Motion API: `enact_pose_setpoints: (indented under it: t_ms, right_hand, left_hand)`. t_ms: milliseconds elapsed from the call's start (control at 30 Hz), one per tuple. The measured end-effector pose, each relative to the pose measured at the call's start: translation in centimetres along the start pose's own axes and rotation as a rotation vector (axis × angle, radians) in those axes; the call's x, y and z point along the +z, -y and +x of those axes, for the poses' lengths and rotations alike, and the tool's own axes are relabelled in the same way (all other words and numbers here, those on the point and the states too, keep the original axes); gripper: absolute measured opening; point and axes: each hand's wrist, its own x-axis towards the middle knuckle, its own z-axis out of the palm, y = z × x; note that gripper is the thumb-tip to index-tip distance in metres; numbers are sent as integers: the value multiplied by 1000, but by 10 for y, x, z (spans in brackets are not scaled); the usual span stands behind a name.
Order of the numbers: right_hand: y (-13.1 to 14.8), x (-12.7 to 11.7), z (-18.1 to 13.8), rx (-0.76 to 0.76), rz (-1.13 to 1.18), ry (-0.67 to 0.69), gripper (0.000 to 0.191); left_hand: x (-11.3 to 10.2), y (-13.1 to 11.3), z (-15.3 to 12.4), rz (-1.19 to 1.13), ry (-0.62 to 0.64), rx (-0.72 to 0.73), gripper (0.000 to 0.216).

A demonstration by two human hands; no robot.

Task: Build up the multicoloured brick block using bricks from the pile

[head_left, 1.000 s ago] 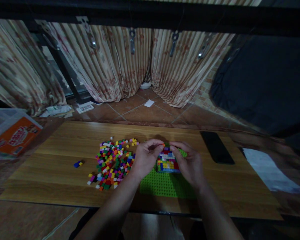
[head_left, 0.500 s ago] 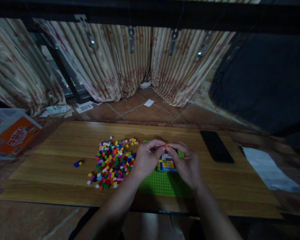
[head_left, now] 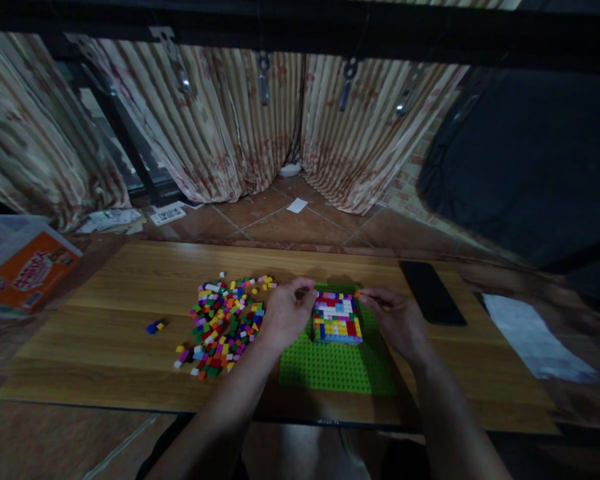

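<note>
A low block of many-coloured toy bricks [head_left: 336, 319] sits on the green studded baseplate [head_left: 340, 367]. My right hand [head_left: 400, 323] pinches a small orange brick [head_left: 358, 293] between thumb and index finger, close to the block's far right corner. At the far left corner is my left hand [head_left: 287, 317], its thumb and index fingertips brought together; whether anything is between them is too small to tell. Left of that hand spreads a loose pile of small bricks [head_left: 225, 327] in mixed colours.
A few blue and yellow bricks [head_left: 155, 327] lie apart on the wooden table [head_left: 100, 347]. On the right is a black phone [head_left: 433, 293], with a white sheet [head_left: 535, 340] beyond it. A plastic box with an orange label [head_left: 30, 270] stands at far left.
My hands have moved apart from their meeting point above the block. The right hand went rightward with the orange brick, the left slightly leftward, uncovering the block's top.
</note>
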Motion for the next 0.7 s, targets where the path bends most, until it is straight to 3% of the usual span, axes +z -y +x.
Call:
enact_pose_setpoints:
  t_ms: [700]
  right_hand:
    - [5, 6, 2, -48, -195, 56, 24]
  left_hand:
    - [6, 2, -3, 151, 72, -61, 23]
